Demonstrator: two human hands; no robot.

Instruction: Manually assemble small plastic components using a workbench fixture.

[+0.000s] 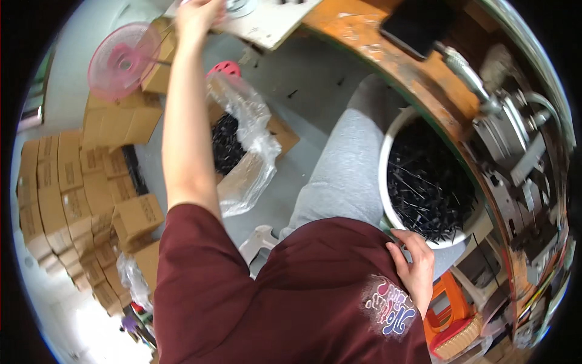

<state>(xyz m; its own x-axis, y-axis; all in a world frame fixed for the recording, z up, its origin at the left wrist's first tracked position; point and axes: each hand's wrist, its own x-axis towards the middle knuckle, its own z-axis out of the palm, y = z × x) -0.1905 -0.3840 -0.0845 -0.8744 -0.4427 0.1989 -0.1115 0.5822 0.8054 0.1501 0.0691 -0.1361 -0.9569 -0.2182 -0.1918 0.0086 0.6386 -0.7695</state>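
Note:
My left arm stretches far forward, and my left hand (199, 17) is at the top edge over a white tabletop (267, 24). A round silvery piece (240, 7) lies right beside it. The frame's edge cuts off most of those fingers, so what they hold is hidden. My right hand (416, 264) rests low against my dark red shirt, its fingers loosely bent and apart with nothing in them. Its fingertips are close to the rim of a white bucket (384, 176). Inside the bucket is a heap of thin black plastic pieces (427, 188).
A carton lined with clear plastic (257, 130) holds more black pieces on the floor. A pink fan (124, 64) and stacked cartons (73, 188) stand left. Along the right runs a worn orange bench (364, 36) with a metal machine (506, 133). An orange stool (448, 303) is lower right.

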